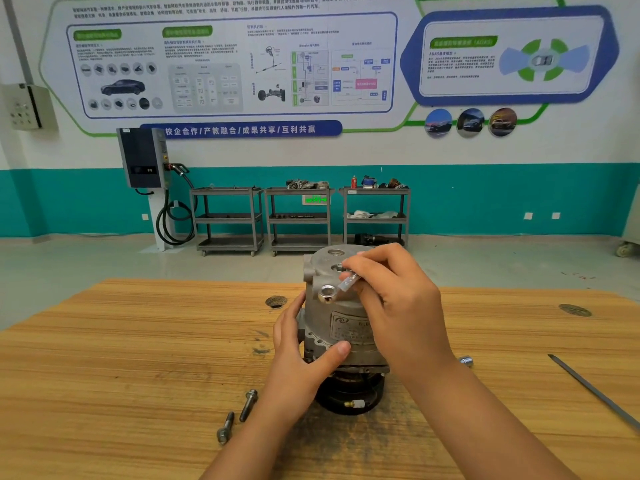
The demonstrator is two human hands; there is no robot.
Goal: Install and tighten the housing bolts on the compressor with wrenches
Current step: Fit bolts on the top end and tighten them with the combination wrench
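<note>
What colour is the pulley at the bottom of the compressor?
Black; the pulley sits below the grey compressor body, clearest in the head view.

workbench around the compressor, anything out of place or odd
Nothing looks damaged or spilled. A bolt and a second bolt lie loose on the wooden bench front-left of the compressor, not yet fitted. A small socket sits at its right, and a long thin metal bar lies slanted farther right.

The right hand covers most of the wrench handle and the compressor right flank, its label is too blurred to read, and the grey rod runs off the right edge
</note>
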